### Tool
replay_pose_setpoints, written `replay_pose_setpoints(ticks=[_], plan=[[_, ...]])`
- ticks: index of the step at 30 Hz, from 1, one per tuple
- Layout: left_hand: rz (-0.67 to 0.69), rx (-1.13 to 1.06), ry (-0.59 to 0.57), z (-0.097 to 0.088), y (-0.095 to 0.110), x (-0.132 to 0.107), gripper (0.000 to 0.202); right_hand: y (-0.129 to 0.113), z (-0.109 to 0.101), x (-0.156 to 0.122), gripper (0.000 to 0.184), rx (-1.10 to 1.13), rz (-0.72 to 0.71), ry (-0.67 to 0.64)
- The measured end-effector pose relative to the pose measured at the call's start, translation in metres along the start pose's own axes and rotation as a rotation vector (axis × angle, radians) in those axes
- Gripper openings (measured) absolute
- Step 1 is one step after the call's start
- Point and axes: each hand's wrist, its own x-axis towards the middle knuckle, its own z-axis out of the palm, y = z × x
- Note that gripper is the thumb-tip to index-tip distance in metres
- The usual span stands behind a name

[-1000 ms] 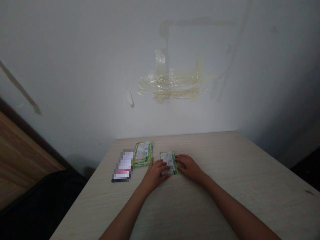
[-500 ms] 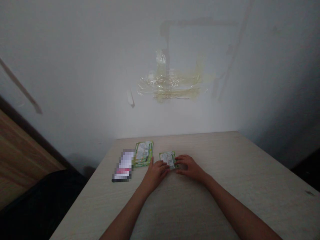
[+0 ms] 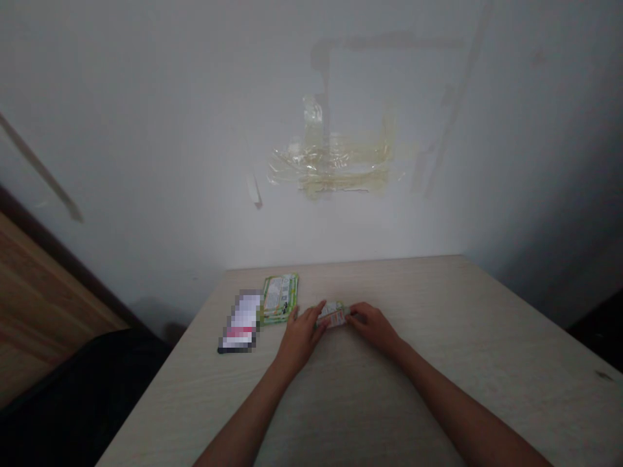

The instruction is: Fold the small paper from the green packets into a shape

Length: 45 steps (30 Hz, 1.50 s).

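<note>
A small green-and-white printed packet (image 3: 333, 314) lies between my two hands on the table, looking shorter from front to back than the other packets. My left hand (image 3: 300, 334) closes on its left end, the fingers over the far side and the thumb on the near side. At the right end, my right hand (image 3: 374, 326) pinches the edge between thumb and fingertips. Just left of my left hand rests a stack of similar green-and-white packets (image 3: 280, 298), lying flat.
A phone-like object (image 3: 242, 321), blurred by pixels, lies left of the stack. The pale wooden table (image 3: 438, 292) meets a grey wall (image 3: 195, 130) bearing peeling clear tape (image 3: 335, 159). Dark fabric (image 3: 87, 389) sits beyond the table's left edge.
The packet between my hands has gone from lying flat to looking shorter, with different orange-and-white print facing up. My right hand has closed to a pinch at its right end.
</note>
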Motion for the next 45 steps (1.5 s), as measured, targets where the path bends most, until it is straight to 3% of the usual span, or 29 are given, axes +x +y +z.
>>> replay_pose_setpoints(ticks=[5,12,18,24,29,39,45], plan=[[-0.035,-0.008,0.042,0.009,-0.005,0.004,0.054,0.0,0.006,0.001,0.017,-0.017,0.05,0.038],[-0.019,0.06,0.03,0.013,-0.007,0.011,0.024,0.003,0.014,0.002,0.047,-0.013,0.056,0.08],[0.022,0.065,-0.013,0.011,-0.007,0.005,0.022,-0.003,0.01,0.0,0.022,-0.066,-0.037,0.057],[0.074,0.089,-0.045,0.008,-0.007,-0.002,0.028,-0.01,0.008,-0.004,0.015,-0.136,-0.177,0.04],[0.071,0.097,-0.05,0.004,-0.002,-0.003,0.03,-0.011,0.008,-0.005,0.016,-0.198,-0.223,0.014],[0.114,0.065,-0.104,0.001,0.008,-0.003,0.032,-0.005,0.009,-0.004,0.021,-0.381,-0.101,0.037],[0.065,0.124,-0.109,0.008,0.005,-0.004,0.033,-0.008,0.008,-0.003,0.034,-0.378,-0.113,0.026]])
